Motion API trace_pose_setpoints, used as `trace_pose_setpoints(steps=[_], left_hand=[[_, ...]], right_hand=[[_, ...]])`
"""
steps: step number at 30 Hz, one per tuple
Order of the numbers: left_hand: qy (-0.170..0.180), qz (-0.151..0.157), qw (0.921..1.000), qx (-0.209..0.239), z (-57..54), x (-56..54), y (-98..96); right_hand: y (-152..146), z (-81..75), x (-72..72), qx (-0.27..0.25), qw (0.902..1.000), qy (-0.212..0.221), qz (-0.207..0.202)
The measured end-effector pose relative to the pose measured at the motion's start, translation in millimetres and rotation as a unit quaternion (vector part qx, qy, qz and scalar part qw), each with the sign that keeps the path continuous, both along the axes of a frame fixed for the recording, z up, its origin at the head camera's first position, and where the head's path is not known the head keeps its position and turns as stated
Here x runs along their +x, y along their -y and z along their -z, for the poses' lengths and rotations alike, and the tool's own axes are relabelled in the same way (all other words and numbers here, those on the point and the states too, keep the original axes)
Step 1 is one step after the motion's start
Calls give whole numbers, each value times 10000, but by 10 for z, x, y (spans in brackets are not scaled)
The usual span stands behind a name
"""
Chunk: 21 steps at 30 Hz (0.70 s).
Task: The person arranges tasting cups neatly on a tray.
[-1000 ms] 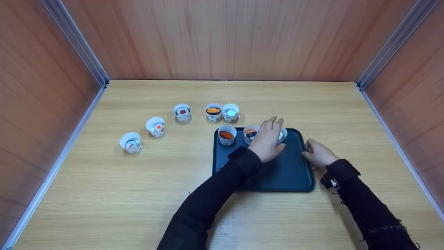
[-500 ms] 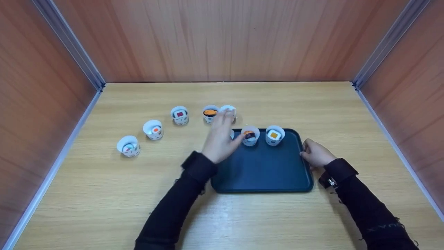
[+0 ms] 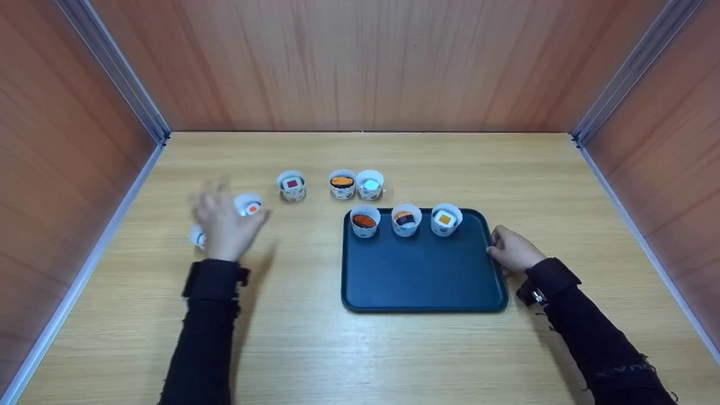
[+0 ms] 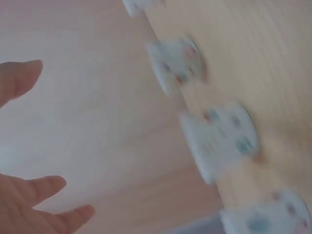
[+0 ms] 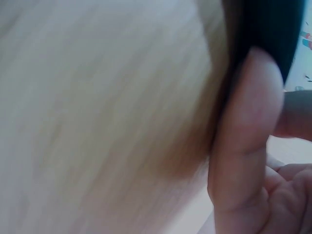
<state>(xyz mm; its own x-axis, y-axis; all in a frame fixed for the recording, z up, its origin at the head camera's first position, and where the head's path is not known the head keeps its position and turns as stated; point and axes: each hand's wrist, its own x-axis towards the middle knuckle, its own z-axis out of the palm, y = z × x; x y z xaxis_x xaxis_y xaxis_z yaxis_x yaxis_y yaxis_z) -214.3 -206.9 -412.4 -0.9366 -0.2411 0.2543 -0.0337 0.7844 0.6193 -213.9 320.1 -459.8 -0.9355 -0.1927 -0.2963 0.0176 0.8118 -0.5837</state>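
White patterned round cups point(image 3: 245, 202), two of them, stood partly behind the left hand point(image 3: 228, 230), its fingers spread apart; rightward, three similar cups point(image 3: 406, 230) lined the dark-blue rectangular tray's point(image 3: 424, 270) far side, its right edge gripped by the right hand point(image 3: 516, 251).

The tray point(image 3: 424, 275) at the right hand point(image 3: 513, 249) is dark blue-green, with reddish-orange, orange-and-black and yellow-on-white pieces point(image 3: 364, 221) in its white cups. Near the left hand point(image 3: 225, 228), spotted cups point(image 4: 222, 139) show teal, red and grey on white. The sleeves point(image 3: 214, 332) are black, the counter point(image 3: 309, 337) streaked tan.
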Motion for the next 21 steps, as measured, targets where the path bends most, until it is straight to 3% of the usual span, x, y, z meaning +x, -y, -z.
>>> trace_pose_setpoints(steps=[2,4,8,11,13,18,21], left_hand=[[544,-393,9977,7,9,29,224],[1068,-582,9925,65,37,60,416],[1883,-463,9799,472,120,108,690],[2271,-306,9708,711,191,134,808],[2394,-275,9681,693,233,148,848],[2255,-266,9728,460,303,161,878],[2189,-134,9742,537,318,140,874]], right_hand=[[-1,-5,2,-27,10000,23,6],[-3,-6,3,-27,10000,-17,-8],[-5,-9,5,-49,10000,-61,1],[-3,-8,5,-82,10000,-20,13],[-1,-4,4,-85,10000,3,17],[-2,11,4,-83,10000,-10,-17],[-9,16,1,-80,9999,-66,-33]])
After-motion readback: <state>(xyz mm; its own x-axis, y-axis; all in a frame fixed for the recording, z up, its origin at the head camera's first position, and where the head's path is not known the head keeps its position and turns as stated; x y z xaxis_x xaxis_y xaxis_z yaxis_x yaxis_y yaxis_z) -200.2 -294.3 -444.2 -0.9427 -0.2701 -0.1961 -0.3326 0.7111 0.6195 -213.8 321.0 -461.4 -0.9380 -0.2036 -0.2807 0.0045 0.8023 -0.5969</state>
